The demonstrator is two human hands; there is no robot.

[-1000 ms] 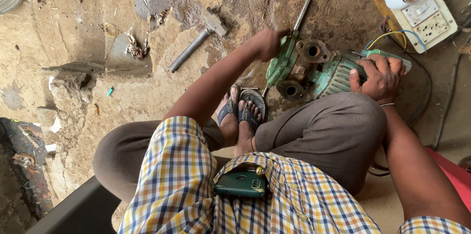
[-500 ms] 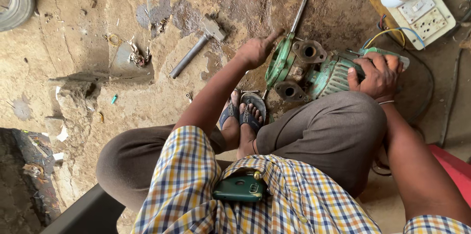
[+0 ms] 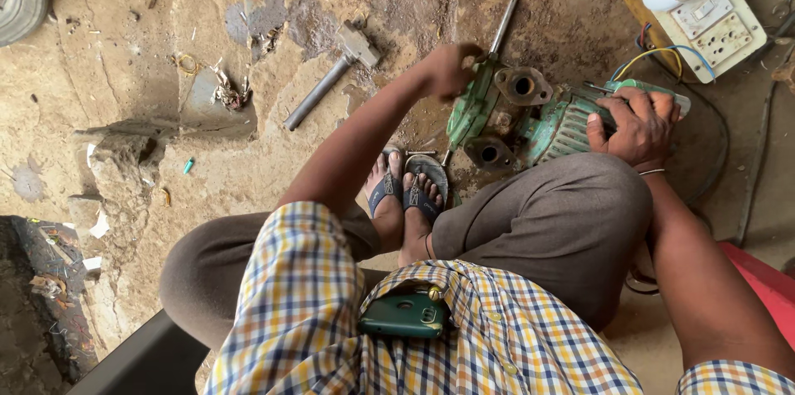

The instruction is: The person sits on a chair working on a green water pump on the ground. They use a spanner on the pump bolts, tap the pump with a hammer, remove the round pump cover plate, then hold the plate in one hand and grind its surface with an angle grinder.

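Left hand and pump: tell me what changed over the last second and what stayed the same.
The left hand slid slightly along the front of the green pump, from its upper edge to a spot beside the long metal rod; whether it grips anything cannot be told. The right hand stayed pressed on the pump's ribbed body. The pump, the hammer and the socket board did not move.

I wear a short-sleeved yellow, blue and white checked cotton shirt [image 3: 306, 304], grey-brown trousers [image 3: 555, 229], blue strapped sandals [image 3: 406, 188] and a thin wrist bangle [image 3: 652, 171].
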